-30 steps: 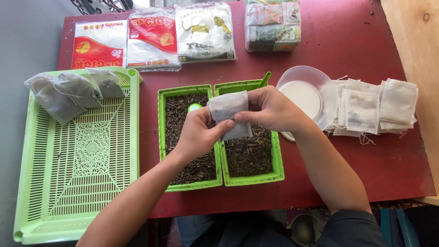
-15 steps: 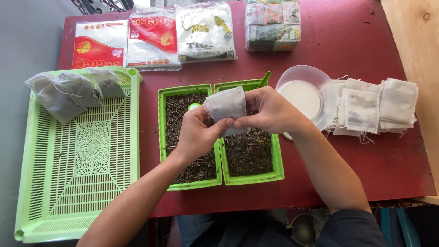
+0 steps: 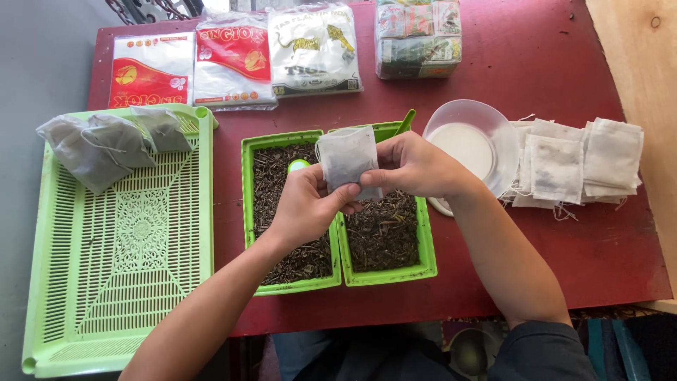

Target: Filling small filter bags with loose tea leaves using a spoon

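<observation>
My left hand (image 3: 305,204) and my right hand (image 3: 411,167) together pinch a small white cloth pouch (image 3: 345,155), held upright above two green trays. The left green tray (image 3: 248,212) and the right green tray (image 3: 426,247) both hold dark dried tea leaves. A green scoop (image 3: 299,166) lies in the left tray, mostly hidden by my left hand. A second green handle (image 3: 405,122) sticks out behind the right tray.
A large green slatted basket (image 3: 127,282) at the left holds three filled pouches (image 3: 106,144). A clear round bowl (image 3: 471,137) and a stack of empty white pouches (image 3: 578,162) lie at the right. Several printed packets (image 3: 240,60) line the red table's (image 3: 550,63) far edge.
The pouch has been raised from lying low over the right tray to standing upright between both hands. My hands stay in nearly the same place.
</observation>
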